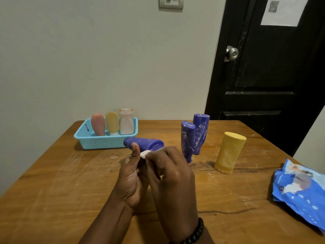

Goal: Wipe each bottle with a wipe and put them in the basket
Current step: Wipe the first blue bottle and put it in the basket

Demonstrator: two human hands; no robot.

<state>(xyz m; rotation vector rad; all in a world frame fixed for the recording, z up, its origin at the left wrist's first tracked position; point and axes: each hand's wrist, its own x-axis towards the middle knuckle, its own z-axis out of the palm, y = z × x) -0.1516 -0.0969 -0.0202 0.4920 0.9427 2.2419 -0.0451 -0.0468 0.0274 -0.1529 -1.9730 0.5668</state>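
One wooden table fills the lower part of the room, its far edge against a pale wall, with one black door behind its right corner. The door carries one round metal knob and one sheet of paper up top; one switch plate sits high on the wall.

On the table's right edge lies one crumpled blue wipe packet. At the far left stands one light blue basket, and in it I count three bottles upright in a row: one pink, one yellow, one white with a cap.

Outside the basket there are four more bottles. Two purple bottles, streaked with white smears, stand cap-down and touching each other right of centre: the nearer and the one behind it. One larger yellow bottle stands tilted just to their right, apart from them. The fourth, a purple bottle, is held lying sideways above the table, just in front of the basket's right end.

Two hands meet at the middle. The left hand grips that purple bottle from below, thumb raised against its side. The right hand, with one black bead bracelet at the wrist, has its fingers curled, pinching one small white wipe against the bottle.
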